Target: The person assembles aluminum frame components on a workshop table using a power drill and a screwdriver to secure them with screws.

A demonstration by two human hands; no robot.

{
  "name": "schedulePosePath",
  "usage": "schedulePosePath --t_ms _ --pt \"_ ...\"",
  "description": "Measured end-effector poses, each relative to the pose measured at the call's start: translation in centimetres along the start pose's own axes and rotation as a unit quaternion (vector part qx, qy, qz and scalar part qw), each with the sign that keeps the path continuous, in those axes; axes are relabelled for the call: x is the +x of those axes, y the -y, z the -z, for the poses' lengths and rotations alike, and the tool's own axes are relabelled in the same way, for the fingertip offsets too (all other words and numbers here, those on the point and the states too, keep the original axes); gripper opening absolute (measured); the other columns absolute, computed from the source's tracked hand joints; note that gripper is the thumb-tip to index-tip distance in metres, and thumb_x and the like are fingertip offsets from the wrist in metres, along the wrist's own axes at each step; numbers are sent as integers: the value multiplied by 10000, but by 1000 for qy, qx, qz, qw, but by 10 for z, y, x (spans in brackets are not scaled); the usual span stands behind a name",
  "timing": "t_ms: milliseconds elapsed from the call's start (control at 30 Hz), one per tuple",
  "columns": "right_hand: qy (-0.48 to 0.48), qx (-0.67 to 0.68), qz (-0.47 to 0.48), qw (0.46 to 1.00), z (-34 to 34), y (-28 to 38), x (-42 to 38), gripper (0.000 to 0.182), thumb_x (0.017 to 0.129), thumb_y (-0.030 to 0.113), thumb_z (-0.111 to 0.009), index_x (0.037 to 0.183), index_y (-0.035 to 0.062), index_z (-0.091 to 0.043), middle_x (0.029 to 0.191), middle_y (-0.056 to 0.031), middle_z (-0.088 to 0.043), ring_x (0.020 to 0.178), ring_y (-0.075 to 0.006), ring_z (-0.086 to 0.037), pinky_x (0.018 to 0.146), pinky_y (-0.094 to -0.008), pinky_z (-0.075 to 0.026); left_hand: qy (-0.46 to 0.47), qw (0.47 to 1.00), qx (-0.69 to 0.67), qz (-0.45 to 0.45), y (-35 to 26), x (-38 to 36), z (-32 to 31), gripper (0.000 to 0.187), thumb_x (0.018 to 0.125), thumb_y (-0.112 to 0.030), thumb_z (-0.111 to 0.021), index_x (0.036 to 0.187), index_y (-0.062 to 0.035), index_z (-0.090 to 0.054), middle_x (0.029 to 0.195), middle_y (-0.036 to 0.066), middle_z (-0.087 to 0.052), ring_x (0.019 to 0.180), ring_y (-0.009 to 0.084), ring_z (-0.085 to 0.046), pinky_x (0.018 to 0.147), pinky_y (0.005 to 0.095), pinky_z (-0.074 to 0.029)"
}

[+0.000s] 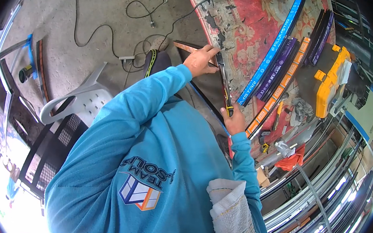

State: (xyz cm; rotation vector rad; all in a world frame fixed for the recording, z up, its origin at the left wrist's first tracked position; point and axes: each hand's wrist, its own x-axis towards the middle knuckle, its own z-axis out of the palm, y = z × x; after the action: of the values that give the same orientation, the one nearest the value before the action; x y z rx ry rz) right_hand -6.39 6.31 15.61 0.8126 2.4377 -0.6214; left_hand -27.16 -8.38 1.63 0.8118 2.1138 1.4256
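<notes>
My left hand (pixel 199 61) reaches out over the near edge of the carpet-covered table (pixel 248 22). Its thumb and fingers pinch the corner of a dark, slim metal frame (pixel 184 46), whose bars run off at an angle. My right hand (pixel 234 121) lies lower, at the table edge, closed around a slim tool with a yellow and black handle (pixel 229 109). The tool points up toward the corner at my left fingers; its exact kind I cannot make out. Another dark bar (pixel 209 104) slants down beside my body, partly hidden by my shirt.
Blue-labelled (pixel 274 46), purple-labelled (pixel 278 70) and orange-labelled profiles (pixel 282 86) lie right of my hands. Farther right is an open yellow tool case (pixel 331 85). Black cables (pixel 113 33) cross the floor. A white plastic chair (pixel 84 98) stands left; racked metal bars fill the right.
</notes>
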Motion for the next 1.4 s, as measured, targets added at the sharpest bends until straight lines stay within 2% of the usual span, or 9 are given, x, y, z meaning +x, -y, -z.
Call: schedulePosePath --t_ms 100,333,400,433,500,533,600,1133,1400 --pt "-13 2 46 999 4 -4 2 463 862 385 -683 1095 -7 -600 929 -275 -663 888 -462 -632 769 -515 -488 4 1000 9 1 0 0 -1 712 701 -246 -801 1327 -64 -514 1232 190 -554 1060 404 -598 900 471 -505" --pt "2 24 40 999 5 -9 19 489 839 380 -714 1076 -37 -624 903 -253 -667 866 -462 -622 783 -489 -492 4 1000 9 4 -6 0 3 723 703 -273 -804 1332 -70 -511 1255 190 -549 1079 411 -591 915 469 -502" --pt "68 59 27 996 6 -16 26 441 843 350 -730 1014 -45 -631 829 -203 -672 759 -370 -660 708 -426 -514 8 1000 12 9 -5 0 3 723 705 -274 -802 1335 -72 -509 1257 189 -548 1081 411 -591 917 468 -501" --pt "69 60 27 995 8 -16 27 441 843 350 -730 1014 -45 -631 829 -203 -672 759 -370 -660 708 -426 -514 9 1000 15 8 -5 0 3 721 709 -275 -799 1337 -72 -507 1257 190 -548 1083 410 -591 918 468 -501" --pt "151 198 -62 967 11 -16 29 378 865 308 -732 973 -37 -625 771 -124 -658 646 -225 -651 616 -344 -508 10 1000 18 7 -4 0 3 719 712 -275 -796 1338 -73 -506 1256 190 -548 1085 409 -591 919 469 -500" --pt "152 197 -61 967 11 -16 29 378 865 308 -732 973 -37 -625 771 -124 -658 646 -225 -651 616 -344 -508 11 1000 16 8 -5 0 3 719 714 -275 -795 1340 -72 -504 1257 191 -547 1085 410 -591 921 470 -498" --pt "177 292 -84 936 12 -18 30 324 885 277 -724 944 -24 -618 746 -58 -631 602 -127 -612 563 -290 -487 13 1000 14 10 -5 0 3 720 716 -274 -794 1342 -71 -502 1258 191 -546 1085 410 -590 923 472 -496" --pt "249 327 -103 906 40 -16 41 314 912 303 -685 834 11 -601 690 -52 -612 569 -147 -597 533 -296 -476 25 999 18 18 -8 1 4 727 717 -289 -786 1352 -80 -498 1268 190 -539 1086 407 -592 919 472 -499" --pt "150 211 -55 964 39 0 37 333 884 312 -720 821 1 -616 568 -24 -542 503 -111 -547 473 -315 -416 22 1000 20 12 -7 1 2 732 711 -278 -794 1348 -74 -497 1268 189 -540 1079 408 -594 912 469 -501"
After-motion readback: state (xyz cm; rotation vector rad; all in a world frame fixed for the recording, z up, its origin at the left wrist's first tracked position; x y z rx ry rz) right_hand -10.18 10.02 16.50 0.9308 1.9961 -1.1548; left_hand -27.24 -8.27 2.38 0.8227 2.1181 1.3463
